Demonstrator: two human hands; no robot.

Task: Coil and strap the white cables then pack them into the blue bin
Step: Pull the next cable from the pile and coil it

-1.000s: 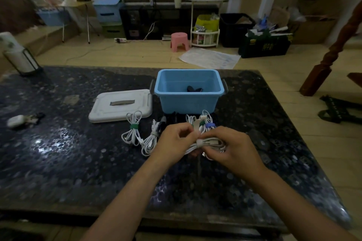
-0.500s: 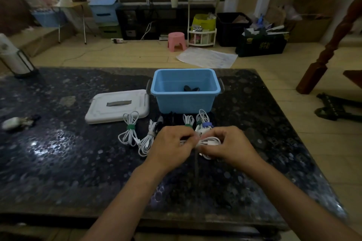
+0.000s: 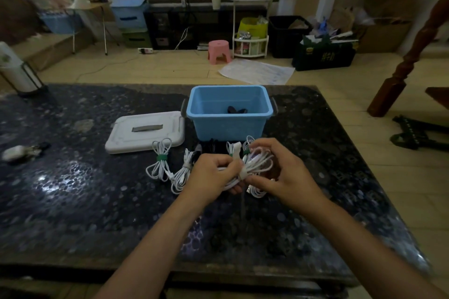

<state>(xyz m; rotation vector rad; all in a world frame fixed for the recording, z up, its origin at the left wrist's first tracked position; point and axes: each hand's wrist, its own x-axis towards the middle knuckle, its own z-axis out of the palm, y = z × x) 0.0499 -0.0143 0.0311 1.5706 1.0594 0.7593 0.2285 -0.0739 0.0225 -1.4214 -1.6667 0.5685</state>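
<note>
The open blue bin (image 3: 229,126), a smooth plastic box with dark side latches, is seen at the far middle of the speckled dark stone table (image 3: 73,189), with only a small dark object (image 3: 237,110) lying on its floor; its flat white lid (image 3: 145,131) is laid just to its left. A coiled white cable (image 3: 255,165) is held above the table in front of the bin, gripped by the left hand (image 3: 211,175) with fingers curled round the coil, while a pale strap (image 3: 239,162) across its middle is pinched by the right hand (image 3: 284,175); two strapped coils (image 3: 170,165) are laid to the left, others being partly hidden behind the hands.
</note>
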